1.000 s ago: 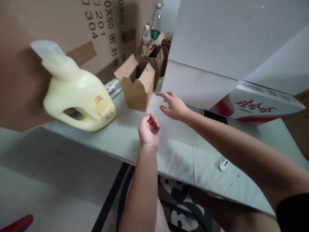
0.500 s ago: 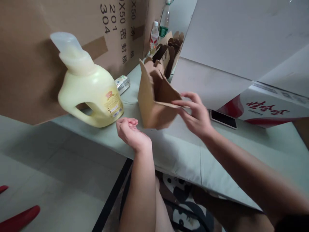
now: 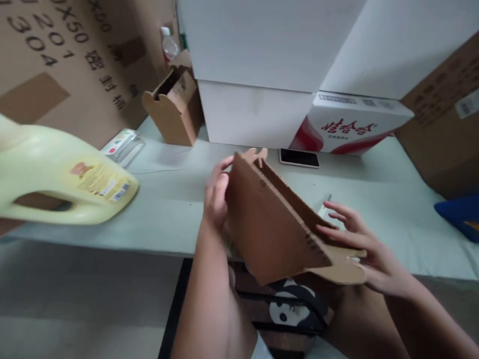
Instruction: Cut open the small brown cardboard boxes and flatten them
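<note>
A brown cardboard box [image 3: 269, 219] with its top flaps standing open is held tilted over the table's front edge. My left hand [image 3: 217, 194] grips its left end, the thumb on the near side and other fingers behind. At the right end, my right hand [image 3: 368, 249] has its fingers around a notched flap [image 3: 339, 267], partly inside the opening. Behind the right hand a small whitish object [image 3: 326, 209] lies on the table, mostly hidden. A second brown cardboard box [image 3: 177, 112] stands upright further back on the left.
On the green-covered table [image 3: 168, 199] a pale yellow jug [image 3: 101, 184] stands at left, by a clear plastic pack [image 3: 127, 147]. A phone [image 3: 299, 158] lies before a white-and-red carton [image 3: 348, 124]. Large white boxes [image 3: 254, 112], a bottle [image 3: 170, 47] and a blue object [image 3: 460, 217] surround it.
The cardboard box has come off the table toward me and tilted. My left hand, empty before, now grips its left end. The view has turned right.
</note>
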`<state>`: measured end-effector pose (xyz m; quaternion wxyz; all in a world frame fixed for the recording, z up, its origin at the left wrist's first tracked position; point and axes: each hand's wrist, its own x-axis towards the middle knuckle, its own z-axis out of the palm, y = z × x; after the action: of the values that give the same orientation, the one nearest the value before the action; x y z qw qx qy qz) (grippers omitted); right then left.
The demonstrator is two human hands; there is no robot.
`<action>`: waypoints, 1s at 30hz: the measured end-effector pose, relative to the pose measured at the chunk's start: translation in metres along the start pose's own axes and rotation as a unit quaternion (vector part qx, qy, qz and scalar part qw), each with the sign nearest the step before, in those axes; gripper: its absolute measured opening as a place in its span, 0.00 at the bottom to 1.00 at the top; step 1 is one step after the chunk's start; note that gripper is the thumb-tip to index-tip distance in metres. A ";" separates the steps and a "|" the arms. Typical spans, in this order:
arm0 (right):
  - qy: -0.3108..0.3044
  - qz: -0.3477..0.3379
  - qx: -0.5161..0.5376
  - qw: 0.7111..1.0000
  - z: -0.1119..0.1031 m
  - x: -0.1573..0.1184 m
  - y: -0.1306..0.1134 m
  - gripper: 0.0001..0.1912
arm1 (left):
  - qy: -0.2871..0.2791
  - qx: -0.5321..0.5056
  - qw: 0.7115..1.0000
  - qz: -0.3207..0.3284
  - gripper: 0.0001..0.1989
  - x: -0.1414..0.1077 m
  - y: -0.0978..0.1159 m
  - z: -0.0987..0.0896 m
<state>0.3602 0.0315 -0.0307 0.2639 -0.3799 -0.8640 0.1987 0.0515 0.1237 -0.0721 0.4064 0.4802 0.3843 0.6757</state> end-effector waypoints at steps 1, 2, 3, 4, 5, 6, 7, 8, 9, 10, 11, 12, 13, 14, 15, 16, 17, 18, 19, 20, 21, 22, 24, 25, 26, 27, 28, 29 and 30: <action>0.012 0.008 -0.013 1.000 0.001 0.000 0.003 0.27 | 0.002 -0.009 1.000 0.004 0.25 0.001 0.001 0.004; 0.025 0.019 -0.025 0.999 0.002 0.001 0.006 0.31 | -0.002 -0.023 1.000 0.004 0.26 0.002 0.003 0.008; 0.039 0.032 -0.031 0.998 0.003 0.003 0.009 0.34 | -0.010 -0.035 0.999 0.002 0.27 0.003 0.004 0.012; 0.057 0.044 -0.031 0.997 0.005 0.007 0.014 0.37 | -0.017 -0.039 0.999 0.004 0.28 0.003 0.004 0.015; 0.080 0.055 -0.026 0.995 0.007 0.011 0.018 0.38 | -0.026 -0.035 0.999 0.010 0.28 0.003 0.004 0.018; 0.110 0.065 -0.014 0.992 0.010 0.016 0.023 0.38 | -0.037 -0.021 0.999 0.020 0.28 0.003 0.002 0.020; 0.146 0.074 0.005 0.987 0.013 0.021 0.028 0.38 | -0.045 0.000 0.999 0.031 0.27 0.003 -0.001 0.021; 0.184 0.078 0.035 0.979 0.016 0.024 0.032 0.39 | -0.048 0.027 0.998 0.036 0.25 0.003 -0.004 0.022; 0.217 0.080 0.076 0.970 0.019 0.027 0.035 0.42 | -0.045 0.059 0.997 0.038 0.22 0.003 -0.008 0.023; 0.238 0.077 0.125 0.960 0.023 0.028 0.037 0.45 | -0.032 0.089 0.995 0.041 0.20 0.002 -0.012 0.024; 0.238 0.067 0.177 0.953 0.025 0.028 0.037 0.45 | -0.015 0.115 0.992 0.048 0.17 0.002 -0.015 0.025; 0.217 0.047 0.221 0.950 0.027 0.026 0.036 0.42 | 0.001 0.141 0.988 0.060 0.16 0.002 -0.017 0.026; 0.182 0.023 0.250 0.951 0.028 0.024 0.034 0.36 | 0.007 0.172 0.982 0.080 0.17 0.002 -0.018 0.027; 0.147 -0.002 0.267 0.952 0.029 0.021 0.033 0.30 | 0.000 0.206 0.973 0.103 0.18 0.002 -0.018 0.028; 0.121 -0.021 0.275 0.953 0.030 0.019 0.032 0.25 | -0.020 0.243 0.962 0.122 0.17 0.003 -0.017 0.029; 0.112 -0.031 0.284 0.952 0.032 0.017 0.032 0.23 | -0.047 0.275 0.951 0.131 0.15 0.003 -0.015 0.030; 0.124 -0.029 0.297 0.946 0.034 0.015 0.034 0.22 | -0.073 0.299 0.943 0.130 0.12 0.004 -0.014 0.030; 0.150 -0.011 0.313 0.938 0.037 0.014 0.036 0.21 | -0.088 0.310 0.939 0.119 0.11 0.005 -0.012 0.029; 0.185 0.023 0.327 0.926 0.041 0.013 0.040 0.21 | -0.089 0.310 0.941 0.102 0.11 0.007 -0.012 0.027; 0.219 0.070 0.332 0.915 0.046 0.013 0.045 0.21 | -0.071 0.301 0.947 0.081 0.10 0.008 -0.011 0.025; 0.246 0.124 0.328 0.904 0.050 0.013 0.050 0.22 | -0.039 0.286 0.956 0.059 0.09 0.010 -0.012 0.022; 0.257 0.180 0.319 0.894 0.055 0.014 0.055 0.23 | 0.006 0.265 0.964 0.034 0.09 0.011 -0.013 0.019; 0.224 0.268 0.317 0.882 0.061 0.014 0.061 0.29 | 0.108 0.200 0.974 -0.025 0.10 0.015 -0.015 0.014; 0.188 0.280 0.336 0.879 0.063 0.015 0.062 0.33 | 0.154 0.162 0.973 -0.053 0.11 0.017 -0.016 0.013; 0.152 0.270 0.361 0.879 0.063 0.015 0.062 0.35 | 0.190 0.126 0.970 -0.078 0.13 0.018 -0.018 0.012; 0.125 0.243 0.381 0.883 0.062 0.015 0.060 0.37 | 0.215 0.095 0.967 -0.098 0.14 0.018 -0.019 0.013; 0.107 0.206 0.385 0.893 0.059 0.015 0.057 0.36 | 0.226 0.067 0.965 -0.117 0.15 0.018 -0.020 0.014; 0.099 0.164 0.370 0.909 0.055 0.015 0.052 0.35 | 0.227 0.047 0.963 -0.138 0.15 0.017 -0.020 0.016; 0.098 0.125 0.340 0.927 0.051 0.015 0.048 0.34 | 0.218 0.033 0.961 -0.169 0.16 0.016 -0.021 0.018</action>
<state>0.3469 0.0663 -0.0919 0.4337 -0.3900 -0.6598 0.4738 0.0693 0.1482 -0.0814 0.4048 0.2629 0.5611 0.6724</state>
